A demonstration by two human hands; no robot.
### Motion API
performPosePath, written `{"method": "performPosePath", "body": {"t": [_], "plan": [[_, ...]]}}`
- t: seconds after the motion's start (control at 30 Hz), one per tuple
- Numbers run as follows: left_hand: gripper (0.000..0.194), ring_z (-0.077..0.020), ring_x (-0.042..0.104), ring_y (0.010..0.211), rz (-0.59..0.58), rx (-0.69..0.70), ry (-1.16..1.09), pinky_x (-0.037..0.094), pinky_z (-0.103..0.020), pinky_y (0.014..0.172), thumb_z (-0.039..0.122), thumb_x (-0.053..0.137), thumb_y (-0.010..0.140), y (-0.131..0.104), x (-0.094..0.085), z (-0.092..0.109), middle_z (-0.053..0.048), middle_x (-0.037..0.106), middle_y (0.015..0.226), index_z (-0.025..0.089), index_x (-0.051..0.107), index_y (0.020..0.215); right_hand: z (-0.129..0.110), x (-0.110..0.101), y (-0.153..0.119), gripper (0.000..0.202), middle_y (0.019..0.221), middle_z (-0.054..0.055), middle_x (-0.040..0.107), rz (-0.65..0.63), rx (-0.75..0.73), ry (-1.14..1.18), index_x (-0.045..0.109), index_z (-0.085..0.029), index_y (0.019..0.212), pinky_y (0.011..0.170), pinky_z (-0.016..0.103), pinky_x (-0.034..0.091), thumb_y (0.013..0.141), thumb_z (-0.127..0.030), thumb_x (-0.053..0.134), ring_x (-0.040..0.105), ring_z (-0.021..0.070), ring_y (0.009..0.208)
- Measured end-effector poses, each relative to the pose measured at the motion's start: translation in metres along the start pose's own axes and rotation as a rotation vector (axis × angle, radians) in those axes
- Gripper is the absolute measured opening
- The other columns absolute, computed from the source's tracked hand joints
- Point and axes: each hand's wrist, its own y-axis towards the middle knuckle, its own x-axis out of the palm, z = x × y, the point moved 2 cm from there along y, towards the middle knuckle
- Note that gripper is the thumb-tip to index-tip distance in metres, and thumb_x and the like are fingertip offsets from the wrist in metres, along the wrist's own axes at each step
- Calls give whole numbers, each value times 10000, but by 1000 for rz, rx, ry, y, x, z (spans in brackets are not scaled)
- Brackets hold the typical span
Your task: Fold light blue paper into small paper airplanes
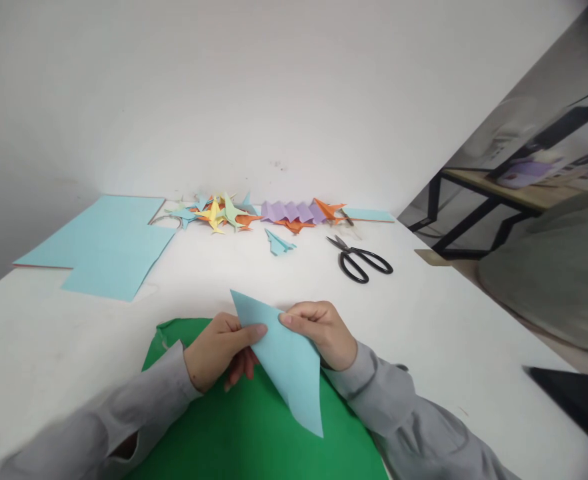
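Note:
A light blue sheet of paper (294, 367), folded on a slant with a pointed corner at the top left, is held up over a green board or mat (234, 433). My left hand (221, 347) grips its left edge, thumb on the front face and fingers behind. On the upper right edge, my right hand (324, 330) pinches the paper between thumb and fingers, most of which are hidden behind it. Beyond the hands lies a small folded blue paper plane (279, 243). Black-handled scissors (357, 257) rest to its right, blades slightly apart.
Blue paper sheets (109, 243) lie at the left of the white table (49, 347). Along the wall sit several folded paper figures (224, 212), a pleated purple paper (294, 212) and a blue strip (371, 215). A dark object (574, 400) juts in at the right edge.

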Motion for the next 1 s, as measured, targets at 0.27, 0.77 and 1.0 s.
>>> {"method": "performPosePath", "body": {"t": [0.27,0.77,1.0], "plan": [[430,-63,393,237,-60,7,38,284,-159,223,436,553,709,1,0,-1,-4,502,362,117,533,422,1,-1,0,283,404,-16,518,40,-28,-18,626,-133,493,355,212,296,584,-388,711,395,73,367],[371,-68,430,257,-102,-7,58,311,-161,242,434,553,707,0,1,2,-3,541,416,132,519,493,6,-2,4,267,437,-19,532,89,-64,7,627,-136,518,369,211,305,609,-376,704,415,77,393],[365,-52,404,258,-90,44,170,290,-151,242,407,540,719,-3,3,4,14,514,407,137,496,478,8,-2,5,255,441,-22,523,102,-82,13,630,-136,527,377,210,305,617,-364,700,407,73,398]]}}
